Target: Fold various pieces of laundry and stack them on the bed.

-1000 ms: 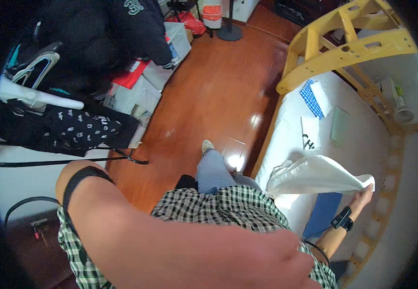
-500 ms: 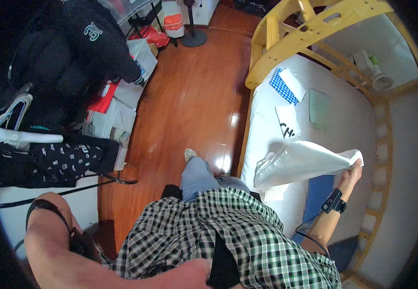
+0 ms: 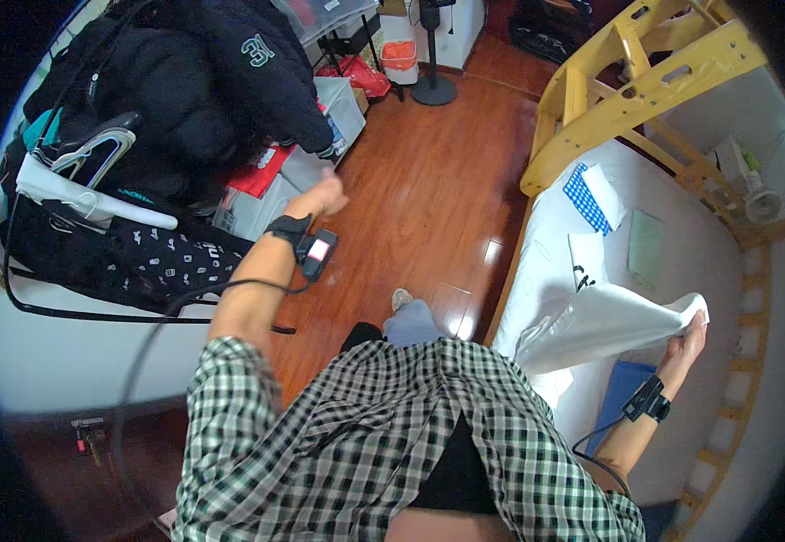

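Note:
My right hand (image 3: 687, 345) grips one end of a white, slightly shiny cloth (image 3: 600, 327). The cloth stretches leftward from my fingers, and its lower end hangs at the left side of the bed (image 3: 541, 262). Out in front of my body, my left hand (image 3: 325, 195) is raised over the floor near the shelf; motion blurs its fingers. Beyond the white cloth lie a folded white cloth with black print (image 3: 587, 256), a blue-and-white checked cloth (image 3: 584, 194) with white fabric beside it, and a pale green cloth (image 3: 646, 246). A blue cloth (image 3: 623, 390) lies near my right wrist.
A yellow wooden bunk-bed frame (image 3: 645, 90) rises at the far right. On the left, dark clothes (image 3: 166, 81) hang over a rack beside white storage boxes (image 3: 270, 208) and a red bag (image 3: 259, 172). A black stand base (image 3: 434, 89) and a small bin (image 3: 399, 61) stand far off.
My left hand has swung up from the lower edge to the front over the floor. The right hand keeps hold of the white cloth. The whole view has shifted, with the scene moving rightward.

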